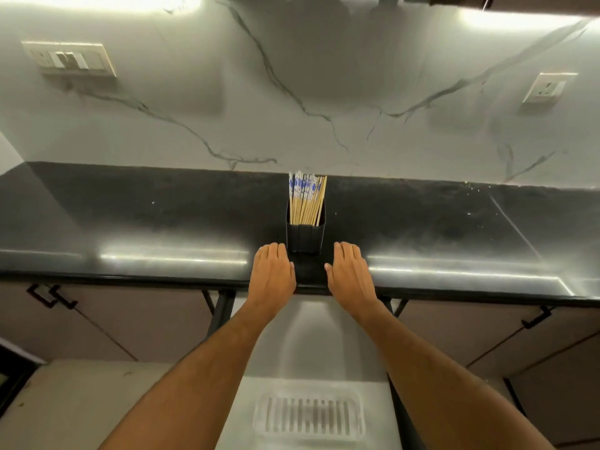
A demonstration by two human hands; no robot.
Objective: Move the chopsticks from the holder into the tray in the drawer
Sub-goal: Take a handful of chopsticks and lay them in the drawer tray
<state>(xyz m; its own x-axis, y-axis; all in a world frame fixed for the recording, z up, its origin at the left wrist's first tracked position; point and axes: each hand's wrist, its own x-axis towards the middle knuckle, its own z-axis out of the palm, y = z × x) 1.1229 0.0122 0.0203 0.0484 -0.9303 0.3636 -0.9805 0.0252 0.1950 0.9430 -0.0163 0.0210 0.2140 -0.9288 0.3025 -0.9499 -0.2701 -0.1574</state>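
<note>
Both hands, left hand (273, 271) and right hand (350, 274), lie flat on the counter (162, 222) flanking the chopsticks (306, 199) holder (305, 238).

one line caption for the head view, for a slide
Both hands, left and right, rest flat on the counter beside the chopstick-filled holder; empty tray in open drawer below.

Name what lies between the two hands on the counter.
In the head view, only a bare strip of counter separates the left hand from the right hand; the holder stands just beyond.

Bright strip lights overhead throw long glare streaks along the front edge of the black tabletop (162, 222); wide-angle bending warps the corners, and everything looks slightly soft.
</note>
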